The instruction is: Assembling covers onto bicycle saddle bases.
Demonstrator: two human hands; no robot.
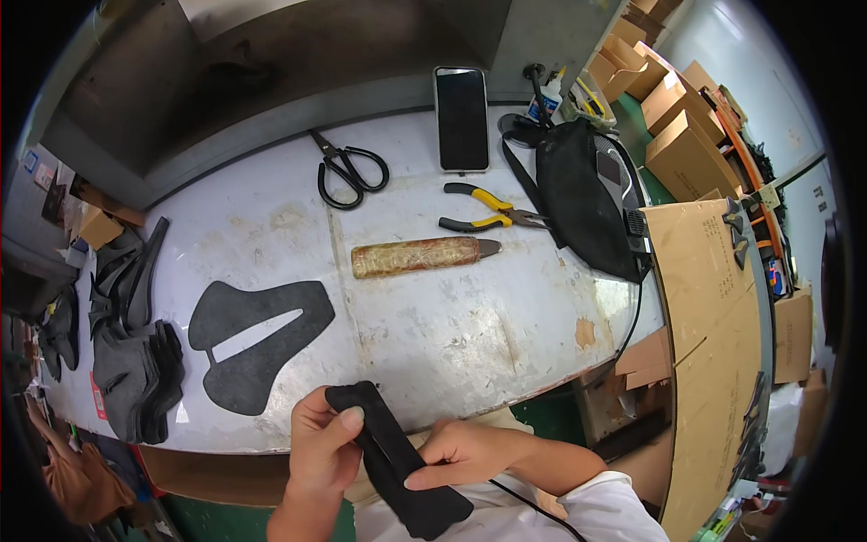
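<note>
A folded piece of black, soft-looking material (422, 512) with a slit along its middle is held over the table's near edge. My left hand (318, 452) pinches its upper end between thumb and fingers. Lower down, my right hand (462, 452) grips its side with the thumb pressed on top. A flat dark grey cut-out piece (264, 370), with a long slot in it, lies on the table to the left of my hands. Beyond my hands rests a tape-wrapped knife (415, 257), its short blade pointing right.
On the white table (433, 334) are black-handled scissors (348, 172), yellow-and-black pliers (492, 217), a phone (461, 120) and a black bag (582, 199). Stacked dark cut pieces (135, 379) line the left side. Cardboard (709, 352) covers a surface at the right.
</note>
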